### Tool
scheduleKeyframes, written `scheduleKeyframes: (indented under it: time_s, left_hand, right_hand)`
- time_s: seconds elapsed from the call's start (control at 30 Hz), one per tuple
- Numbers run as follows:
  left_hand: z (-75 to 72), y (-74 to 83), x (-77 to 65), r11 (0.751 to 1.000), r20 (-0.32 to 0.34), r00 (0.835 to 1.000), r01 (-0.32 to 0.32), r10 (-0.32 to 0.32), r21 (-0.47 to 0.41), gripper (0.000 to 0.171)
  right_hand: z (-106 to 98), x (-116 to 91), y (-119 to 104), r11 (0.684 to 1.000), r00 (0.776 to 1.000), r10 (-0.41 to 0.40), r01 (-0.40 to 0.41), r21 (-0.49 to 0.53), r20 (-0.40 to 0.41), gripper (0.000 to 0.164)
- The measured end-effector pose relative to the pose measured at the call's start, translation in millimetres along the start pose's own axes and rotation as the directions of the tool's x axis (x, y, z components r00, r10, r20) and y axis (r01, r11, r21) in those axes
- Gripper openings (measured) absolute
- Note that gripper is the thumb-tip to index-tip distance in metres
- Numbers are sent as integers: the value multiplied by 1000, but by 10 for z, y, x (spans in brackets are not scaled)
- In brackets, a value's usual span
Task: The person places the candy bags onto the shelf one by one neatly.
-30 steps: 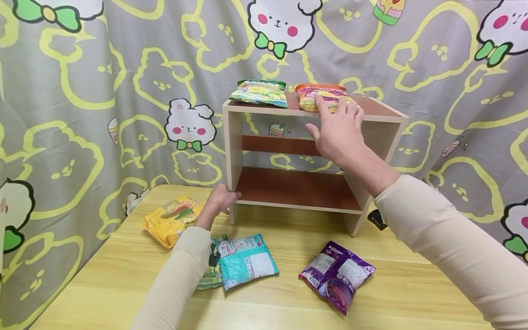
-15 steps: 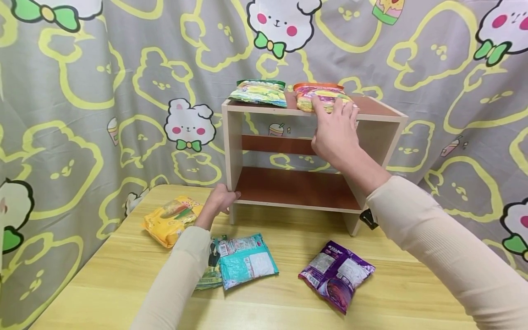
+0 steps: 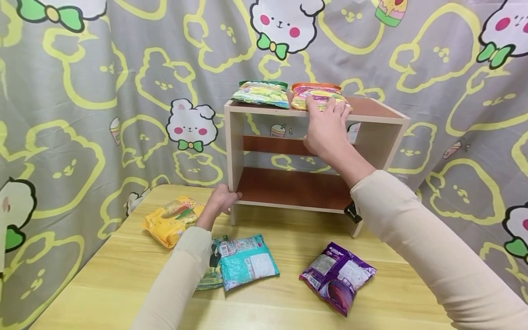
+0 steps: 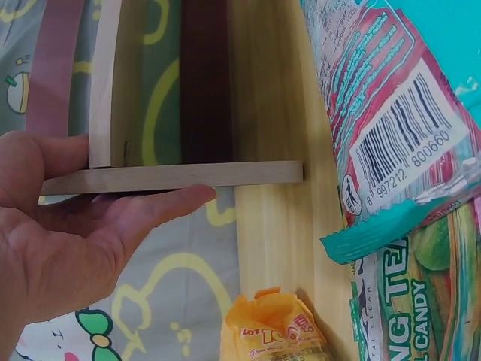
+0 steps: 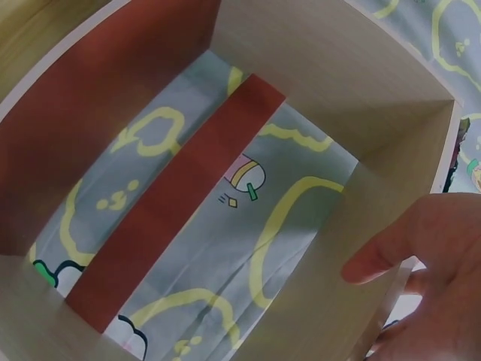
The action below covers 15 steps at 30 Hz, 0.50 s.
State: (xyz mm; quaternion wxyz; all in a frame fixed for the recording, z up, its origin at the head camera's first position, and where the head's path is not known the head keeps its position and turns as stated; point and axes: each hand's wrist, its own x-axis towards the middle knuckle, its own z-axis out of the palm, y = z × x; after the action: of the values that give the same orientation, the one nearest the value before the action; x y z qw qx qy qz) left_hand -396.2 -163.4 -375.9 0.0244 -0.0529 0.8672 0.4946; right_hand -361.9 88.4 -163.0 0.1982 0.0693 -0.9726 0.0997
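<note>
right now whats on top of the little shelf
Two packets lie on the shelf: a green-edged packet and, right of it, an orange-edged packet. The right hand covers part of the latter's front. Anything directly behind them is hidden.

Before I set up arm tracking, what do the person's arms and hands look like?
Left sleeve and right sleeve are long, cream, with wide plain cuffs; the right shows faint ribbing. Left hand and right hand are ungloved. A small black item shows beside the right cuff, too small to identify.
</note>
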Motion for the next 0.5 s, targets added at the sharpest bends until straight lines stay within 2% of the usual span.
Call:
scheduleKeyframes:
  time_s: [0.5]
  left_hand:
    - [15,-20,16,1000,1,1000,-3,3,6,33]
  right_hand:
    - [-26,42,-38,1000,1000,0,0,24,16,88]
